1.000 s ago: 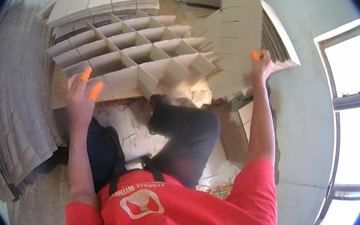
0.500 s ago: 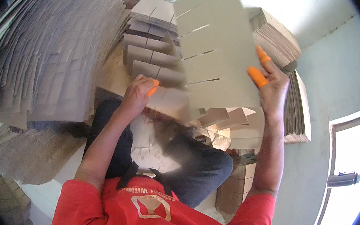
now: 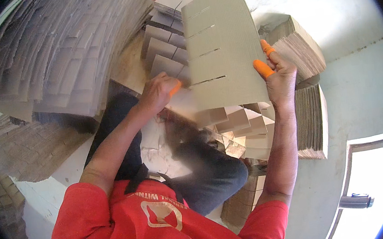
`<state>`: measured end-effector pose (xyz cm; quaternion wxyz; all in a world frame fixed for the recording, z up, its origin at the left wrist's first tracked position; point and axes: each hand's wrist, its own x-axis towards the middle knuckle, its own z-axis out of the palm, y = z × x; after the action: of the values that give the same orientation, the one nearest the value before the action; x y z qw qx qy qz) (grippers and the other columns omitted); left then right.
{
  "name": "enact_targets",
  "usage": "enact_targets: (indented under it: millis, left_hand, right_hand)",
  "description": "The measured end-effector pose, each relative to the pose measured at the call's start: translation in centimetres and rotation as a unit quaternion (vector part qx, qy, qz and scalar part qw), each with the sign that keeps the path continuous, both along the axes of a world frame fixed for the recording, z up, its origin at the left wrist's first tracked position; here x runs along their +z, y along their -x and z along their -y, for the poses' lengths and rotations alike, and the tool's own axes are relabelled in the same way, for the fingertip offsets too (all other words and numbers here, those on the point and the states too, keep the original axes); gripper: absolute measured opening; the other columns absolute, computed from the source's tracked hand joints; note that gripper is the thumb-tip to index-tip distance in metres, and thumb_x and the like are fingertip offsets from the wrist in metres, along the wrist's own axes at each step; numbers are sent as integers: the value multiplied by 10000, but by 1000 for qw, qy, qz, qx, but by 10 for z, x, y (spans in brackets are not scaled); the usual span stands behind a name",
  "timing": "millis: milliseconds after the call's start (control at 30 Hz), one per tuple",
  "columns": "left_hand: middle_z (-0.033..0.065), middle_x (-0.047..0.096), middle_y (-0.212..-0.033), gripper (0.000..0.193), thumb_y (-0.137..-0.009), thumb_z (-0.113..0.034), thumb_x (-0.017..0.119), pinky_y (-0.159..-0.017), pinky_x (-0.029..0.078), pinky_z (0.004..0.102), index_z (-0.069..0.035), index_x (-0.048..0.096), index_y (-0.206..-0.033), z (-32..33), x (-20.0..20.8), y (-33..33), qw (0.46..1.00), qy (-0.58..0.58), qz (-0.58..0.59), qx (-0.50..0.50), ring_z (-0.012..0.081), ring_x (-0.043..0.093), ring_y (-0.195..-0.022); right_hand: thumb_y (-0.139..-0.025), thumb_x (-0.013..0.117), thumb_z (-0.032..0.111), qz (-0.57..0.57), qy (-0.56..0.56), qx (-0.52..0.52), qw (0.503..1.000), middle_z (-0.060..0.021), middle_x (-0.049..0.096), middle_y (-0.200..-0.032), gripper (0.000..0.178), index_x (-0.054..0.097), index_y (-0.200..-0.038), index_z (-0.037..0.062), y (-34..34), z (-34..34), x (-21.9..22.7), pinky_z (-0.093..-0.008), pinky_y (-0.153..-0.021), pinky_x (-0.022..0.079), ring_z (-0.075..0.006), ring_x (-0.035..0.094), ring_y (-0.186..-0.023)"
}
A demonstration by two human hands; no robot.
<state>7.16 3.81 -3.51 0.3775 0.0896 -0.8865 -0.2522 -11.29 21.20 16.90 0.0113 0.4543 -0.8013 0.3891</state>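
Right hand (image 3: 281,75): pinching slotted sheet (image 3: 224,45) by its edge.
Left hand (image 3: 158,94): curled; cannot tell whether holding anything.
Right of sheet grip: cardboard stack (image 3: 300,45).

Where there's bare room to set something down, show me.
A narrow tan strip looks bare between the big cardboard pile on the left and the slotted cards; a pale patch shows between the legs. Crowded: the right side, where the held sheet, right hand and cardboard stacks bunch up.
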Motion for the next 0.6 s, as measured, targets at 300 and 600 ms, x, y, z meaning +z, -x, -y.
enact_targets:
  millis: [300, 600]
  left_hand:
    - [102, 602, -734, 88, -728, -8, 591, -642, 489, 435, -68, 624, -783, -2, -5, 9, 999, -21, -49, 8, 306, 582, -764]
    - [106, 642, -781, 54, -771, -68, 640, -656, 502, 413, -57, 657, -821, 1, -5, 12, 1000, -13, -26, -8, 305, 605, -782]
  right_hand:
    - [-793, 721, -83, -41, -2, 38, 998, 20, 443, -770, 565, 568, -1330, 3, -4, 7, -34, -167, -672, 374, -51, 386, -669]
    - [-821, 694, -98, -34, -24, 58, 997, -75, 662, -1176, 549, 541, -1344, -35, -10, 16, -31, -226, -870, 502, -65, 597, -993]
